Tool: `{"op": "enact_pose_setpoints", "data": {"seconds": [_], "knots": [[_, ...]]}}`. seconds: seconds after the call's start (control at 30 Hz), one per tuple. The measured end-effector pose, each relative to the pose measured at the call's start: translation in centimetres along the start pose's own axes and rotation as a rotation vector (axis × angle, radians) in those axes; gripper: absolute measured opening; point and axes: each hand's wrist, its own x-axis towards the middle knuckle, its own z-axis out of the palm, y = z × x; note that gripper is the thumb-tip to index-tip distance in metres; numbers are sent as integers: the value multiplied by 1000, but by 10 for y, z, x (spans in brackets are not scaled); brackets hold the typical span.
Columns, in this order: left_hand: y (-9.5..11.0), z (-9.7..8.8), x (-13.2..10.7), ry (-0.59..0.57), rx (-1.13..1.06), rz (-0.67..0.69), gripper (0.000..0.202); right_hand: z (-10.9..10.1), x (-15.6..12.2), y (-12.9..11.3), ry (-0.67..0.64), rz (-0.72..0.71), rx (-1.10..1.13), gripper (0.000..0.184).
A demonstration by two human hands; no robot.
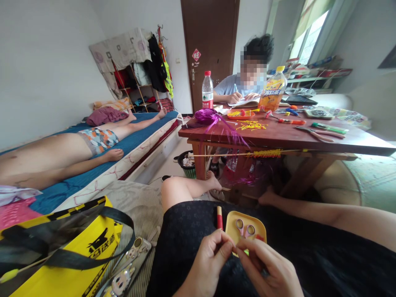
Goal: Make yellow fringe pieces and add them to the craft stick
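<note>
My left hand is closed in a pinch above my lap. Its fingertips meet those of my right hand, which is pinched too; whatever is between them is too small or hidden to name. Just beyond the fingers, on the dark cloth over my lap, rests a yellow tray. Small scissors with pink handles lie in it, partly covered by my right hand. A red stick with a tan end points away beside the tray, its near end behind my left hand. A bit of bright yellow-green shows under the fingertips.
Ahead stands a wooden table bearing purple tinsel, yellow strands, pliers and two bottles. A person writes behind it. At left are a yellow bag, a phone, and another person lying on a bed.
</note>
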Motion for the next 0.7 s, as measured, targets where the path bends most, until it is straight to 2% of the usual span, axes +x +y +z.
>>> {"op": "enact_pose_setpoints", "data": {"seconds": [0.33,0.53,0.7], "knots": [[6,2,-1,29,144,33,32,1,-1,1,-5,-1,-26,17],[4,3,-1,78,329,124,34,1,-1,2,-3,-20,-52,19],[6,3,-3,86,382,138,33,4,-4,2,-4,30,25,18]]}}
